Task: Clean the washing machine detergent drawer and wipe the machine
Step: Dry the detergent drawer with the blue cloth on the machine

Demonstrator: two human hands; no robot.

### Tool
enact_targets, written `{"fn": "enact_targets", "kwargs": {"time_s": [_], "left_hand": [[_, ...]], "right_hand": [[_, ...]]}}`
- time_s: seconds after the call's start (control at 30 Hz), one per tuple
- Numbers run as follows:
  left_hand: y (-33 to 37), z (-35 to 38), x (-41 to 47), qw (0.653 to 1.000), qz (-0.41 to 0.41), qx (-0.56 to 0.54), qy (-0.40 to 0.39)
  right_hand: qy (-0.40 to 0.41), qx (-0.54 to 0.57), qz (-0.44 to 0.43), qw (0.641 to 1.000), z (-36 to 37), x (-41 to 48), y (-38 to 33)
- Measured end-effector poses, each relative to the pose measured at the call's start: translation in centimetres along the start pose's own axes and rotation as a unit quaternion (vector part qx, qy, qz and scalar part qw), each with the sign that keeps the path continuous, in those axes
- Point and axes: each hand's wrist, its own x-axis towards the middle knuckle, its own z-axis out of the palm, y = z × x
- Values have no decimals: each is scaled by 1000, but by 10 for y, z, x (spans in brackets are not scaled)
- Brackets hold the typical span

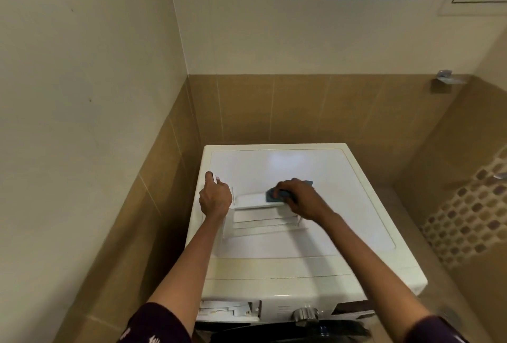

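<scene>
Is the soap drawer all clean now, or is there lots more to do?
Done: the detergent drawer is out of its open slot and lies on top of the washing machine.
In hand: the left hand holds the drawer's end while the right hand rubs it with a blue cloth.
Left: finish the drawer, slide it back in, and probably wipe the machine.

So the boxy white washing machine (315, 265) sits in the corner, tiled walls (301, 106) left of and behind it, with the white plastic detergent drawer (255, 219) lying on its top, left of centre. At the drawer's left end the left hand (215, 200) grips it, and the right hand (300, 200) holds a crumpled blue cloth (273, 195) on its far right corner. The open drawer slot (227, 311) is at the machine's front left, round metal knob (305, 314) just right of it.
</scene>
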Motion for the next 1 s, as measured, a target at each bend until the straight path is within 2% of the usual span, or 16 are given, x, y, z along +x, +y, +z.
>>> {"fn": "enact_targets", "kwargs": {"time_s": [0.1,0.17,0.37,0.47,0.57,0.73,0.9,1.0], "left_hand": [[-1,2,2,1000,7,-2,1],[-1,4,3,1000,9,-6,1],[-3,5,4,1000,14,-10,5],[-3,4,5,1000,14,-10,5],[-5,4,4,1000,15,-15,3],[-6,4,1,999,32,-19,7],[-7,4,-1,994,103,-22,9],[-12,5,-2,985,167,-42,19]], "right_hand": [[9,-27,70,997,-23,-16,32],[11,-38,85,996,-25,-17,31],[11,58,-26,998,25,16,-44],[17,79,-27,996,40,29,-61],[11,77,-24,997,26,24,-42],[69,51,64,994,-12,-17,21],[78,0,177,981,-35,-44,63],[207,28,179,962,-37,-45,59]]}}
